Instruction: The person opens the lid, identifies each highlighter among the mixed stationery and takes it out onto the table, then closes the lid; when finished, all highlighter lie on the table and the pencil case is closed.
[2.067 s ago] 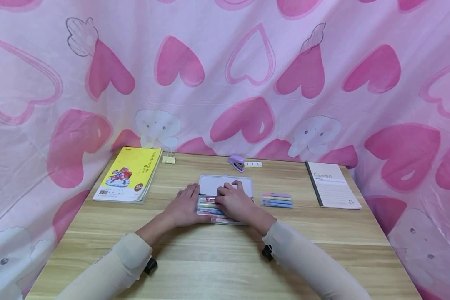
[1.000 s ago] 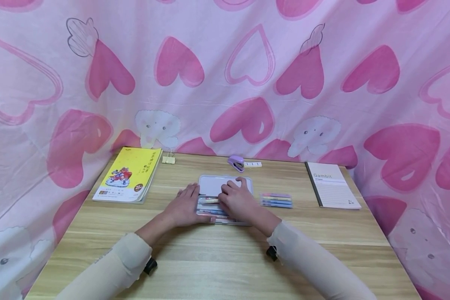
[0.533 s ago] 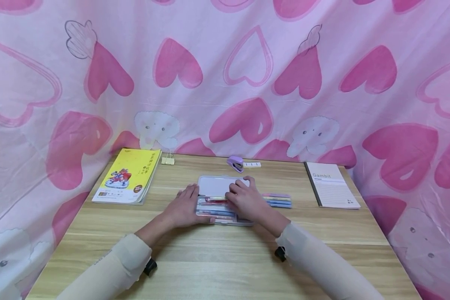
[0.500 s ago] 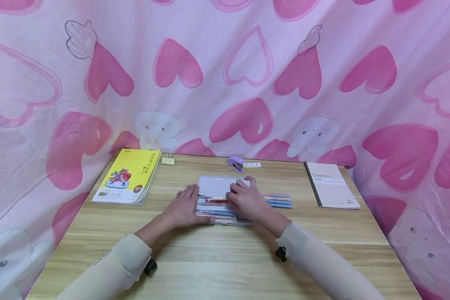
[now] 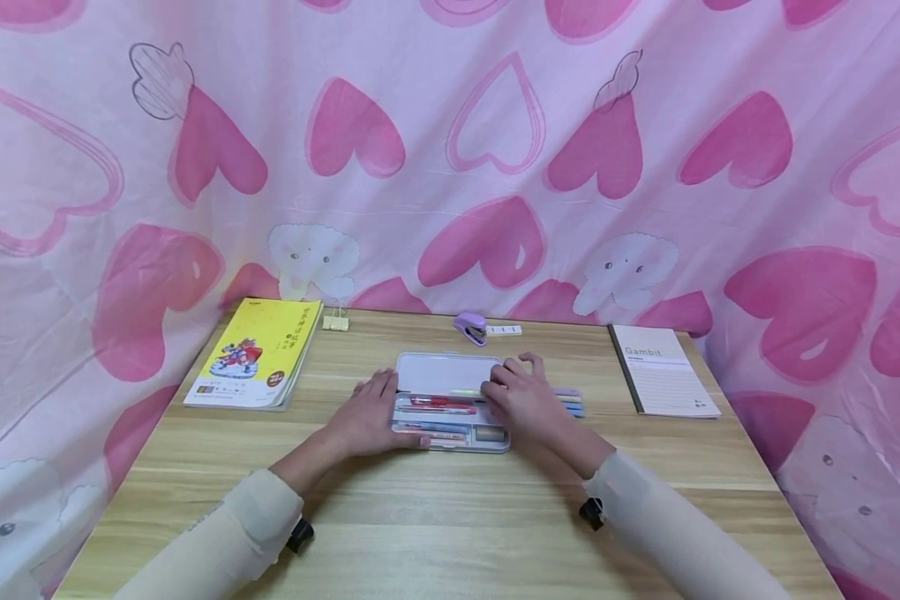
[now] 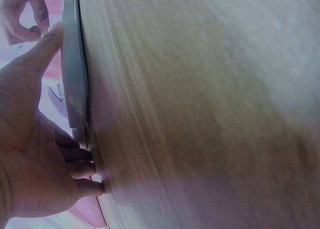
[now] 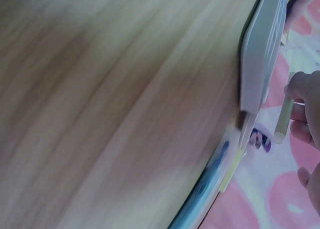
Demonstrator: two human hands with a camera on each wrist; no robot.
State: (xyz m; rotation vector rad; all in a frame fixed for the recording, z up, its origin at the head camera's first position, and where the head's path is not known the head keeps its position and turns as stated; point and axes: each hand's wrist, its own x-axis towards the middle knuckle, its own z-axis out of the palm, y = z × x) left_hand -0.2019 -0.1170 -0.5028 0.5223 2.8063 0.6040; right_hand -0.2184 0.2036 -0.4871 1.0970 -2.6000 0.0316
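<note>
An open pencil case (image 5: pixel 438 372) lies mid-table, its lid folded back. Red pens (image 5: pixel 438 402), more slim pens (image 5: pixel 431 429) and a small brownish block (image 5: pixel 489 434) are inside. My left hand (image 5: pixel 363 414) rests at the case's left end, fingers straight, thumb along the front edge. My right hand (image 5: pixel 527 404) pinches a pale yellow pen (image 7: pixel 285 118), raised above the case's right end; in the head view only its yellowish tip (image 5: pixel 465 392) shows left of my fingers. Behind that hand lie pastel pens (image 5: pixel 572 404), partly hidden.
A yellow book (image 5: pixel 258 350) lies at the back left beside a binder clip (image 5: pixel 336 321). At the back edge are a purple stapler (image 5: pixel 470 327) and a staple strip (image 5: pixel 505 331). A notebook (image 5: pixel 663 371) lies to the right. A pink heart-print curtain (image 5: pixel 390 233) hangs behind.
My right hand has moved right and lifted the pale yellow pen out of the case, uncovering the red pens and the brownish block. My left hand stays in place.
</note>
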